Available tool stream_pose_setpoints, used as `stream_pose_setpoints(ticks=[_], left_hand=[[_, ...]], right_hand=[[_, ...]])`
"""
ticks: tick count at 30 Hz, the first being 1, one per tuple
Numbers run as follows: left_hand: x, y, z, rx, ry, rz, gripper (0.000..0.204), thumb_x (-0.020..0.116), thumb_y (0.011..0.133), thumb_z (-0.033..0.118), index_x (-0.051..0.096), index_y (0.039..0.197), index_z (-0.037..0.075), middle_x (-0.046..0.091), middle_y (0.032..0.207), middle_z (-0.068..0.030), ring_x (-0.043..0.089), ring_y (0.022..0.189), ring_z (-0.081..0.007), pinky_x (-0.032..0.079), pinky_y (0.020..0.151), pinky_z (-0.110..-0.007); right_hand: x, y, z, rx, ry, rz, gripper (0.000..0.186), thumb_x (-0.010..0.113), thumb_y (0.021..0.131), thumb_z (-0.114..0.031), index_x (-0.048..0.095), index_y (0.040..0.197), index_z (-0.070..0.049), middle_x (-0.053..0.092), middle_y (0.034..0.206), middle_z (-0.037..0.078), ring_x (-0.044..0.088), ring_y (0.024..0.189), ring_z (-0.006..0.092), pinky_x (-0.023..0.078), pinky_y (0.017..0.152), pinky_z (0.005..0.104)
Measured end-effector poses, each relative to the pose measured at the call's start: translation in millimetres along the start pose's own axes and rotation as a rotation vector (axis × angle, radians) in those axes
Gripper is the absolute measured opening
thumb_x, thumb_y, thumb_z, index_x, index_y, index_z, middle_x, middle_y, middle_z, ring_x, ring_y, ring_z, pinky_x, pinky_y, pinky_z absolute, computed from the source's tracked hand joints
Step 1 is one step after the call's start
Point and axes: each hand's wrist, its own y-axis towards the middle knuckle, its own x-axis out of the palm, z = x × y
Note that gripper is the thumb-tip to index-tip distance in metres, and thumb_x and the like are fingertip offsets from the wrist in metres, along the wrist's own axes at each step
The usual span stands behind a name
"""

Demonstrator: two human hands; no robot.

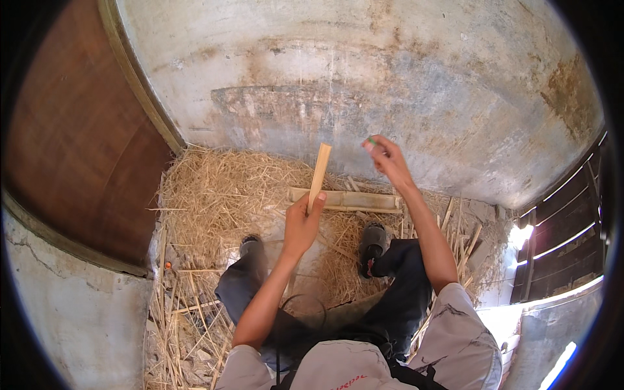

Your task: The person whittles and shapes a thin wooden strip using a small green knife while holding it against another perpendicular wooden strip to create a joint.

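Observation:
My left hand (301, 221) grips the lower end of a flat pale bamboo strip (319, 170) and holds it upright, tilted slightly right. My right hand (386, 156) is raised to the right of the strip, apart from it, with the fingers pinched on a small green object (371, 140) at the fingertips. Behind the strip a split length of bamboo (354, 199) lies flat on the straw. My two dark shoes (372, 239) rest on the ground below my hands.
A heap of dry straw (214, 195) covers the ground up to a stained concrete wall (364, 84). A brown wooden door (78, 136) stands at the left. Loose bamboo slivers (461, 237) lie at the right, near a dark slatted shutter (565, 227).

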Motion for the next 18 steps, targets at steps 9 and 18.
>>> stream_pose_setpoints(ticks=[9, 18], left_hand=[[9.8, 3.0, -13.6, -0.156, -0.012, -0.241, 0.035, 0.063, 0.112, 0.036, 0.067, 0.107, 0.002, 0.056, 0.075, -0.0008, 0.056, 0.073, -0.01, 0.044, 0.064, -0.03], [-27.6, -28.0, 136.4, 0.494, -0.433, -0.221, 0.037, 0.062, 0.109, 0.04, 0.066, 0.131, 0.011, 0.056, 0.135, -0.0122, 0.056, 0.119, -0.022, 0.046, 0.099, -0.041]], right_hand=[[56.5, -40.8, -50.5, 0.109, 0.354, -0.378, 0.038, 0.07, 0.109, -0.033, 0.073, 0.134, -0.005, 0.043, 0.064, -0.009, 0.035, 0.055, 0.0021, 0.025, 0.052, 0.026], [52.5, -36.7, -43.3, 0.11, 0.299, -0.336, 0.025, 0.072, 0.106, -0.026, 0.078, 0.119, -0.005, 0.045, 0.067, -0.009, 0.038, 0.059, 0.0028, 0.027, 0.055, 0.0262]])
